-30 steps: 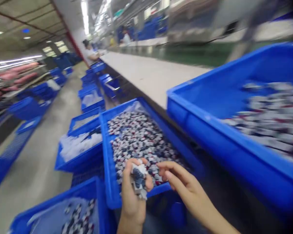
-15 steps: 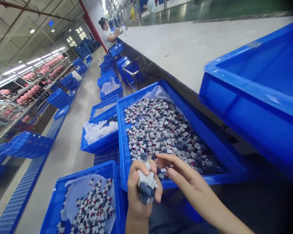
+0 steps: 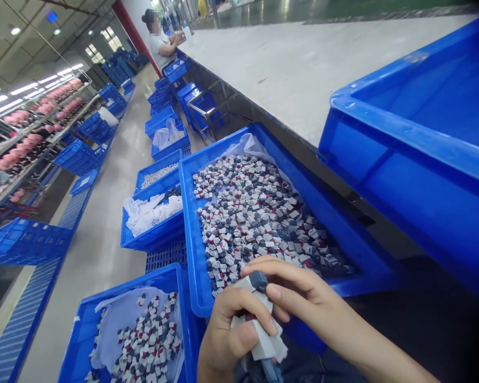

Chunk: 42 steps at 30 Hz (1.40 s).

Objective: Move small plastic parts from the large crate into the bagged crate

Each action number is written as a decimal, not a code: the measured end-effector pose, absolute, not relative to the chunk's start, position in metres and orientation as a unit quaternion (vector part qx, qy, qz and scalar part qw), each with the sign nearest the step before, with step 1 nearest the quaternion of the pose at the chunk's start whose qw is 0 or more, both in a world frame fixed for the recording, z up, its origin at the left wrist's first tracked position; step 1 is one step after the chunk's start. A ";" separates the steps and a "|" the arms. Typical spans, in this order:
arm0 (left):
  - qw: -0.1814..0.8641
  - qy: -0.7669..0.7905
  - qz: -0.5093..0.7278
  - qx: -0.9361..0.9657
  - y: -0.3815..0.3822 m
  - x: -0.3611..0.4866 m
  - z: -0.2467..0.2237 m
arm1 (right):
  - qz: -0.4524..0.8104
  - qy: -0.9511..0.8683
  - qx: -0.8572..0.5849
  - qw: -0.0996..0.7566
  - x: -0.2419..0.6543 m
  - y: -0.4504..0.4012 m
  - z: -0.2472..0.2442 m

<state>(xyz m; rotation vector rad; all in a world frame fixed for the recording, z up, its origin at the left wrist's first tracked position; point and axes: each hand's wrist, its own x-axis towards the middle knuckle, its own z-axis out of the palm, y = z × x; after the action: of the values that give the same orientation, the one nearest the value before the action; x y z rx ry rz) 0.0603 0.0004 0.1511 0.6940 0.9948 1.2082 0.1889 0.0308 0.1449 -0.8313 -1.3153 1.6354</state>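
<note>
In the head view, my left hand (image 3: 233, 332) is closed around several small white-and-dark-blue pieces (image 3: 263, 340), some with a bit of red. One small piece with a dark blue rounded end (image 3: 258, 280) sticks up above its fingers. My right hand (image 3: 299, 287) has its thumb and fingers around that end, close against the left hand. Just beyond both hands is a large blue bin (image 3: 186, 213) holding a thick layer of similar white, blue and red pieces (image 3: 247, 213). The exact kind of the pieces cannot be made out.
A smaller blue bin (image 3: 80, 324) with a plastic liner and similar pieces stands at lower left. At right, a large blue crate (image 3: 403, 175) juts beside a pale worktable (image 3: 287, 69). Further blue bins line the aisle, and a person (image 3: 158, 42) works at the table's far end.
My right hand has come in from apart to meet the left, its fingers now around a piece. The left hand has turned, and the view has shifted slightly.
</note>
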 end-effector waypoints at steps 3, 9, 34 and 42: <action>0.656 0.355 0.444 0.496 0.009 0.050 0.147 | 0.647 -0.527 -0.379 0.399 0.191 0.031 0.147; 0.629 0.413 0.505 0.423 0.018 0.056 0.148 | 0.631 -0.467 -0.454 0.421 0.189 0.031 0.139; 0.634 0.443 0.627 -0.084 0.044 0.085 0.141 | 0.525 -0.568 -0.499 0.390 0.170 0.030 0.118; 0.644 0.436 0.626 -0.051 0.044 0.084 0.140 | 0.763 -0.237 -0.389 0.458 0.162 0.029 0.112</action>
<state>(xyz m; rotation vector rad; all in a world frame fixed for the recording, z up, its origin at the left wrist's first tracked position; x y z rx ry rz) 0.0838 0.0436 0.1401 -0.1162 0.9940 1.4267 0.1618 0.0285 0.1123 -0.9592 -0.5840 1.8801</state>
